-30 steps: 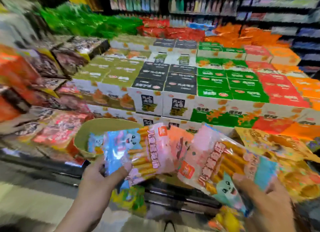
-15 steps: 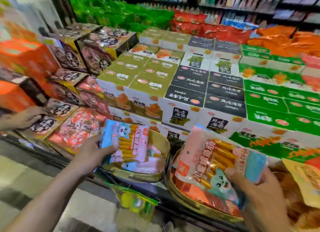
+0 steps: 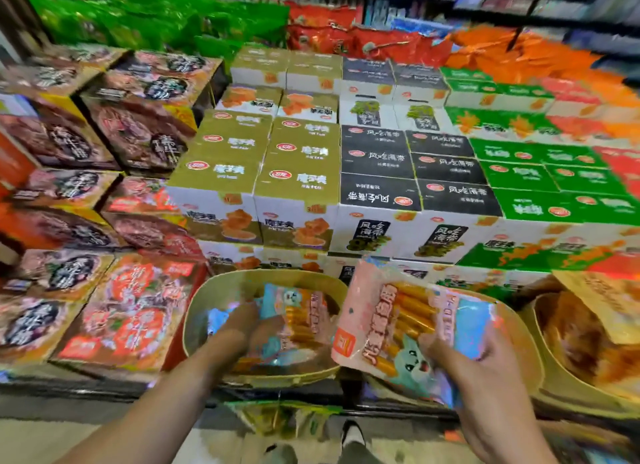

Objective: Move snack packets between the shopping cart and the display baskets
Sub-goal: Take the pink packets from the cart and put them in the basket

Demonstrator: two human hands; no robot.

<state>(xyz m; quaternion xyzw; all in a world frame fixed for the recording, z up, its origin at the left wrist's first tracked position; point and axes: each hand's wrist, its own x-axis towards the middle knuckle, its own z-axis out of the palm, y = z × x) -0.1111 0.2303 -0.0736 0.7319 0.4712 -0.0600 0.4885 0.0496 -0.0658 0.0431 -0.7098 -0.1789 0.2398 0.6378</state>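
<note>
The left hand (image 3: pixel 242 325) reaches into the left basket (image 3: pixel 221 283), resting on a packet (image 3: pixel 298 311) there; its grip is too blurred to tell. The right hand (image 3: pixel 464 363) pinches a second packet (image 3: pixel 398 325) above the middle basket (image 3: pixel 519 328).

The left hand (image 3: pixel 249 328) is inside the round tan cardboard basket (image 3: pixel 221 290), on a pink-and-blue snack packet (image 3: pixel 298 318). Just right, the right hand (image 3: pixel 460 359) holds another pink-and-blue packet (image 3: pixel 398 325). Stacked cardboard boxes (image 3: pixel 301 172) stand behind.
</note>
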